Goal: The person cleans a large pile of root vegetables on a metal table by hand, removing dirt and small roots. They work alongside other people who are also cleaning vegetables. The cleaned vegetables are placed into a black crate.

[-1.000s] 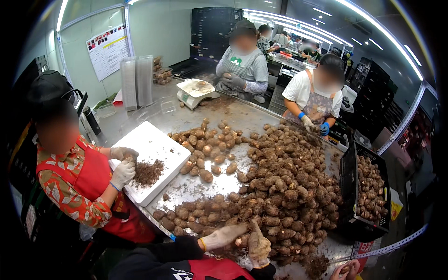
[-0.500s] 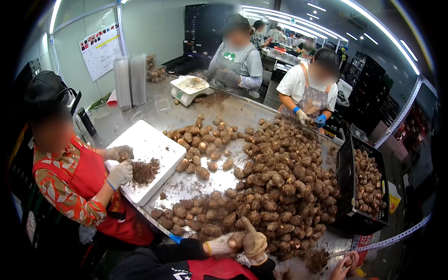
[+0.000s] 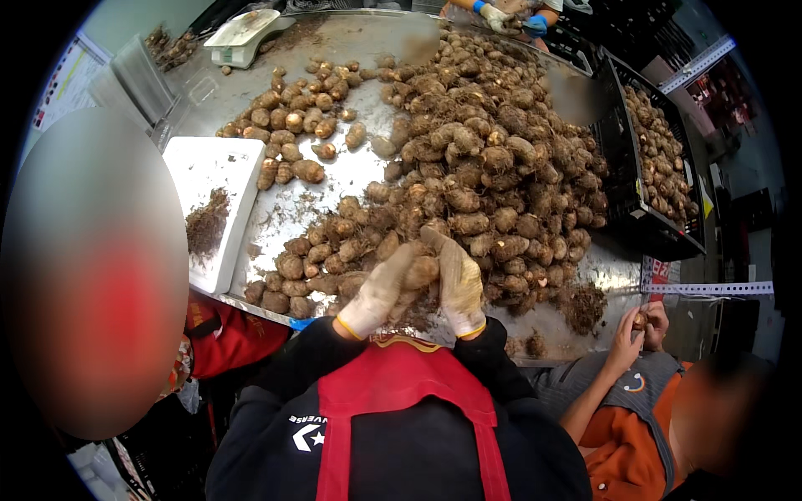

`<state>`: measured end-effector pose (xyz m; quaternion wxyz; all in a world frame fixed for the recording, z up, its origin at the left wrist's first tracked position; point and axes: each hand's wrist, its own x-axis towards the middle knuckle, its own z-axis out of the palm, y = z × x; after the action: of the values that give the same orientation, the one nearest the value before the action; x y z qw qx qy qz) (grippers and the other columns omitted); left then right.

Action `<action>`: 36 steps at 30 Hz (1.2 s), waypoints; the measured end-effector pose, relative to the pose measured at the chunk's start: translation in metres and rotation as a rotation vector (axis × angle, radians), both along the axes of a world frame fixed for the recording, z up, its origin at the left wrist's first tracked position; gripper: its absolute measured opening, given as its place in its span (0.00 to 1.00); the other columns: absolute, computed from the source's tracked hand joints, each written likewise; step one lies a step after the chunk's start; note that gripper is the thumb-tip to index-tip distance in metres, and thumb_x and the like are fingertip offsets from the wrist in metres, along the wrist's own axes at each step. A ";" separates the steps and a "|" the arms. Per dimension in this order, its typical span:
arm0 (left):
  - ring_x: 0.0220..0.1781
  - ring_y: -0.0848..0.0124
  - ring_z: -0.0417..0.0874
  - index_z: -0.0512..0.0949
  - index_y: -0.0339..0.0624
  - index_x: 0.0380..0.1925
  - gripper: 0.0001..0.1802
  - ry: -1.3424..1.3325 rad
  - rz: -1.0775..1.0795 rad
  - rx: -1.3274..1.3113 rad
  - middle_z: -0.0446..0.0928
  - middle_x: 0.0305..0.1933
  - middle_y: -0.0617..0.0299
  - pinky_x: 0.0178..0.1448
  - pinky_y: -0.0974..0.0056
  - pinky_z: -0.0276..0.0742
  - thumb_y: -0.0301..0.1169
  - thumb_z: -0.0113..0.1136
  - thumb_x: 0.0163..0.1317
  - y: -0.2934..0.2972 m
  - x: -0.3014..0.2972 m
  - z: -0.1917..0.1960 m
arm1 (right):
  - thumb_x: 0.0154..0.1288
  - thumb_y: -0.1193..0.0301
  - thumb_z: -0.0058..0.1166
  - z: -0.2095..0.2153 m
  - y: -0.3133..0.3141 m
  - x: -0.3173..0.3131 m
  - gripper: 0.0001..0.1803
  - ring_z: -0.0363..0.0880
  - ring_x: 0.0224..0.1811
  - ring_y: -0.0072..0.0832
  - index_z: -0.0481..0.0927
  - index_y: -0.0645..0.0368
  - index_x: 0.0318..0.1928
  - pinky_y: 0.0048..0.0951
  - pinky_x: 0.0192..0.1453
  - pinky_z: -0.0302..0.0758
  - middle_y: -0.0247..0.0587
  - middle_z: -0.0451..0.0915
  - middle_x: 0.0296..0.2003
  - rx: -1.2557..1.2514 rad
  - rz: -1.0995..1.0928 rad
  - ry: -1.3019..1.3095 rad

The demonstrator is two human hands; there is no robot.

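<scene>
Both my hands wear dirty cloth gloves and meet at the near edge of a steel table [image 3: 359, 171]. My left hand [image 3: 378, 290] and my right hand [image 3: 459, 282] together grip one brown hairy taro root [image 3: 421, 271] between them. Just beyond lies a big heap of the same roots [image 3: 484, 167]. A smaller cluster of roots [image 3: 322, 255] lies left of my hands. I wear a red apron over a black top.
A white cutting board [image 3: 213, 200] with root trimmings sits at left. A black crate [image 3: 660, 167] of roots stands at right. A scale [image 3: 242, 37] is at the far left. A seated person's bare hands [image 3: 639, 326] hold a root at right; gloved hands [image 3: 510, 17] work at the far side.
The camera has tilted down and closer to the table. My hands have come together on one root near the table's edge.
</scene>
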<state>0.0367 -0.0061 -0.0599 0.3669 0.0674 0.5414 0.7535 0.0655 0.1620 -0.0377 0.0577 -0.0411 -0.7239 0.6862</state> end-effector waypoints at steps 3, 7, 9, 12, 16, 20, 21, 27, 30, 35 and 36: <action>0.08 0.82 0.53 0.78 0.50 0.53 0.28 -0.458 0.121 0.058 0.64 0.14 0.74 0.11 0.73 0.46 0.59 0.41 0.72 0.014 -0.001 0.027 | 0.76 0.62 0.46 -0.010 -0.001 -0.004 0.24 0.77 0.54 0.26 0.71 0.65 0.64 0.25 0.56 0.74 0.44 0.77 0.59 -0.135 -0.046 -0.077; 0.08 0.81 0.54 0.79 0.51 0.48 0.29 -0.556 0.178 0.016 0.60 0.12 0.75 0.11 0.73 0.45 0.60 0.40 0.72 0.010 -0.007 0.044 | 0.76 0.65 0.47 0.012 0.001 -0.008 0.24 0.69 0.67 0.33 0.68 0.64 0.66 0.31 0.69 0.66 0.48 0.70 0.65 -0.272 -0.093 -0.168; 0.08 0.81 0.53 0.78 0.52 0.44 0.28 -0.481 0.167 -0.037 0.60 0.12 0.75 0.11 0.73 0.45 0.61 0.40 0.72 0.008 -0.008 0.050 | 0.75 0.64 0.49 0.010 0.004 -0.005 0.25 0.69 0.66 0.32 0.68 0.63 0.67 0.31 0.68 0.67 0.46 0.71 0.65 -0.272 -0.023 -0.113; 0.07 0.80 0.54 0.78 0.53 0.42 0.28 -0.475 0.220 -0.069 0.60 0.12 0.75 0.11 0.73 0.45 0.61 0.39 0.72 0.013 -0.008 0.047 | 0.71 0.64 0.56 0.012 0.001 -0.004 0.25 0.75 0.60 0.34 0.72 0.60 0.64 0.33 0.62 0.73 0.47 0.75 0.58 -0.018 0.055 -0.009; 0.08 0.82 0.56 0.77 0.52 0.40 0.26 -0.442 0.121 0.014 0.61 0.12 0.75 0.11 0.74 0.46 0.60 0.40 0.72 0.006 -0.007 0.038 | 0.67 0.69 0.57 0.031 -0.012 -0.007 0.19 0.81 0.50 0.39 0.78 0.61 0.56 0.33 0.53 0.76 0.48 0.80 0.49 0.234 0.064 0.137; 0.08 0.82 0.58 0.77 0.51 0.39 0.25 -0.383 0.180 0.048 0.64 0.14 0.74 0.11 0.75 0.48 0.59 0.42 0.72 0.012 -0.002 0.040 | 0.70 0.74 0.52 0.024 -0.016 -0.006 0.15 0.81 0.48 0.37 0.79 0.62 0.54 0.32 0.53 0.76 0.47 0.80 0.47 0.132 0.022 0.140; 0.08 0.82 0.58 0.77 0.50 0.38 0.25 -0.364 0.179 0.032 0.64 0.14 0.74 0.11 0.75 0.49 0.59 0.43 0.72 0.012 -0.002 0.039 | 0.70 0.73 0.51 0.019 -0.018 -0.006 0.14 0.81 0.48 0.37 0.79 0.62 0.53 0.32 0.53 0.76 0.47 0.81 0.47 0.093 -0.005 0.140; 0.08 0.78 0.59 0.77 0.50 0.39 0.28 -0.547 0.121 0.142 0.66 0.16 0.69 0.11 0.74 0.53 0.62 0.43 0.70 0.013 -0.006 0.051 | 0.77 0.61 0.40 0.005 -0.005 -0.008 0.21 0.79 0.50 0.31 0.80 0.66 0.50 0.31 0.58 0.73 0.44 0.82 0.46 -0.156 0.003 -0.078; 0.07 0.75 0.59 0.78 0.48 0.42 0.32 -0.741 0.119 0.321 0.65 0.15 0.66 0.11 0.73 0.53 0.64 0.42 0.68 0.008 -0.011 0.051 | 0.77 0.58 0.42 0.006 -0.002 -0.004 0.23 0.78 0.50 0.29 0.78 0.66 0.55 0.30 0.57 0.72 0.41 0.82 0.48 -0.278 -0.047 -0.155; 0.09 0.73 0.62 0.76 0.35 0.45 0.39 -0.887 0.009 0.651 0.66 0.17 0.62 0.13 0.70 0.58 0.65 0.40 0.68 -0.002 -0.013 0.031 | 0.76 0.53 0.44 0.000 0.006 -0.001 0.27 0.76 0.55 0.25 0.76 0.65 0.59 0.27 0.60 0.70 0.40 0.78 0.54 -0.457 0.032 -0.269; 0.10 0.73 0.63 0.76 0.34 0.45 0.39 -0.846 -0.010 0.649 0.68 0.19 0.61 0.14 0.70 0.59 0.65 0.39 0.68 -0.004 -0.010 0.022 | 0.76 0.53 0.44 -0.002 0.005 -0.001 0.27 0.76 0.55 0.25 0.76 0.65 0.59 0.27 0.60 0.70 0.40 0.78 0.54 -0.430 0.054 -0.259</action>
<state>0.0264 -0.0106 -0.0376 0.5168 -0.1298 0.0849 0.8419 0.0644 0.1672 -0.0393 -0.0640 -0.1205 -0.5634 0.8148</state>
